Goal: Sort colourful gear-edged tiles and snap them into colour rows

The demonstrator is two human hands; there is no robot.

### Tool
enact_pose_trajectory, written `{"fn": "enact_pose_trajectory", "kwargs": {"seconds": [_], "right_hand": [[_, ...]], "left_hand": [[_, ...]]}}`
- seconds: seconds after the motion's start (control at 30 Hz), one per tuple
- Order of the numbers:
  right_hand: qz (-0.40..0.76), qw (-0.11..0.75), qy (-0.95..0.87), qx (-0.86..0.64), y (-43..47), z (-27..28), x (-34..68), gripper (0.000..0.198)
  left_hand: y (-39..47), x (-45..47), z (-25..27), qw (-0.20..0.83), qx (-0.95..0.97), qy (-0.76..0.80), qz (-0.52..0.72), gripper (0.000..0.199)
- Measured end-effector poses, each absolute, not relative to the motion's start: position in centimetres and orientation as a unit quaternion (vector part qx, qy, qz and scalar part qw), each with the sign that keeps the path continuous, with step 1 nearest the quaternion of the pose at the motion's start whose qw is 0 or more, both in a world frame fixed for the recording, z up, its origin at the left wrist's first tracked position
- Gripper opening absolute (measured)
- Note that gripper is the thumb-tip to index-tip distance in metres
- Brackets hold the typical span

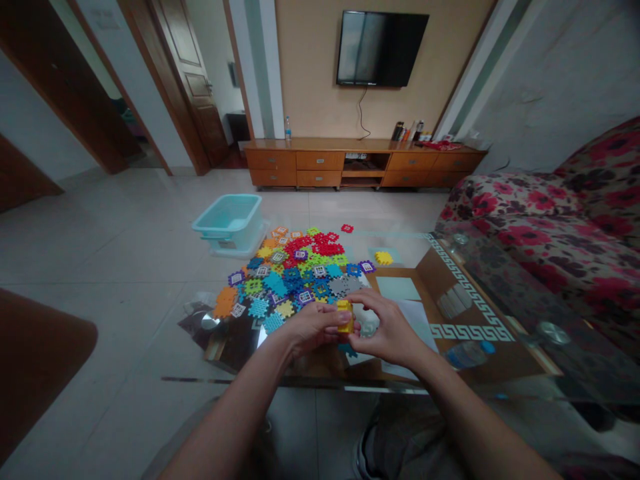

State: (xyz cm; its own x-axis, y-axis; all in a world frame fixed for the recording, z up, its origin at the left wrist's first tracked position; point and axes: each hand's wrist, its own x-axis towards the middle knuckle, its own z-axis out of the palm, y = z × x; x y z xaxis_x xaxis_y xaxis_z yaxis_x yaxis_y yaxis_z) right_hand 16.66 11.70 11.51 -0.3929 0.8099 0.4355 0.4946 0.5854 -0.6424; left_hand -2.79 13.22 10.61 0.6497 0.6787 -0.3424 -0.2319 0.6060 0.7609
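Note:
Over the near part of the glass table, my left hand (pixel 315 327) is closed on a small yellow interlocking block (pixel 345 316), the thumb pressed across its front. My right hand (pixel 387 327) curves in from the other side, with its index fingertip at the block's top and its thumb by the lower edge. The block's back is hidden by fingers. Just beyond my hands lies a spread pile of interlocking plastic pieces (pixel 275 285) in several colours, some with white window inserts. A teal piece (pixel 349 350) lies below the hands.
A light-blue plastic bin (pixel 230 220) stands at the table's far left. One yellow piece (pixel 383 257) lies apart, right of the pile. The glass tabletop (pixel 320 383) has papers (pixel 407 320) and a bottle (pixel 470 355) visible at the right. A flowered sofa (pixel 545 233) stands beyond that side.

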Motion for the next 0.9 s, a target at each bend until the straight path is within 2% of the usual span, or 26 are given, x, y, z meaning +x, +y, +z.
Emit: {"fn": "enact_pose_trajectory", "kwargs": {"seconds": [0.67,0.9], "right_hand": [[0.217,0.354,-0.810,-0.414,11.8,12.6,17.3,0.047],[0.202,0.330,-0.809,-0.443,13.3,11.7,19.3,0.046]], "left_hand": [[13.4,-2.1,10.1,0.850,0.336,0.288,0.286,0.048],[14.1,-1.2,10.2,0.843,0.250,0.386,0.277,0.047]]}}
